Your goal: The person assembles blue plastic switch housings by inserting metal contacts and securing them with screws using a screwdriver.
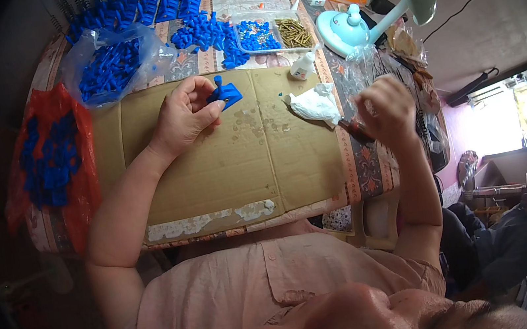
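Note:
My left hand rests on a flattened cardboard sheet and pinches a small blue plastic part between thumb and fingers. My right hand is raised at the table's right edge, fingers curled around a thin dark tool whose tip points down to the left. A crumpled white tissue lies on the cardboard between the two hands. A small white glue bottle stands just beyond the cardboard's far edge.
Blue plastic parts fill a clear bag, a red bag at the left, and a loose heap. A tray holds blue and brass pieces. A pale desk lamp stands at the right. Another person sits at the lower right.

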`<action>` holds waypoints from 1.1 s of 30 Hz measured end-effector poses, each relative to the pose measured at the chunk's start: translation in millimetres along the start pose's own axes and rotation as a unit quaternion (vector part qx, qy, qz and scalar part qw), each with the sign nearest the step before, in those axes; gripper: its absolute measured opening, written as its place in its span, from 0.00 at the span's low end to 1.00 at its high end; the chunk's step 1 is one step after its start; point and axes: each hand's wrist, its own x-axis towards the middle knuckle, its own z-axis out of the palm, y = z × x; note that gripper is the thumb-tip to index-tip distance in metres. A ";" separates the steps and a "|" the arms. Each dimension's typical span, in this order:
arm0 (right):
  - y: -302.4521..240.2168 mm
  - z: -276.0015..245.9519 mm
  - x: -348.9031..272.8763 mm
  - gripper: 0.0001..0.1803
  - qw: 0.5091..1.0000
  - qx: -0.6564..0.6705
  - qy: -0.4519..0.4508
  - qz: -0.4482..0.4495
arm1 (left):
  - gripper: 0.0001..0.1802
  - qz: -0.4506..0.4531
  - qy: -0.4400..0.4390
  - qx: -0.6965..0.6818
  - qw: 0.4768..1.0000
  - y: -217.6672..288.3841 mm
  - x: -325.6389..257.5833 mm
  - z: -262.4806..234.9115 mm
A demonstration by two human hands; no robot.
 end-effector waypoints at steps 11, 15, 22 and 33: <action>-13.6 -16.8 -21.1 0.10 0.942 0.076 -0.246 0.215 | 0.13 -0.007 0.013 0.018 1.000 1.6 -3.6 -0.8; -20.1 7.6 -14.9 0.12 0.961 0.066 -0.181 0.196 | 0.13 0.001 0.009 0.025 1.000 1.1 -3.4 -0.8; -16.2 26.4 -15.5 0.09 0.961 0.080 -0.216 0.152 | 0.13 0.001 0.021 0.005 1.000 -0.9 -3.0 -0.3; 1.6 -7.2 -16.2 0.08 0.949 -0.033 -0.155 0.273 | 0.13 -0.010 0.011 0.013 1.000 2.8 -1.8 0.6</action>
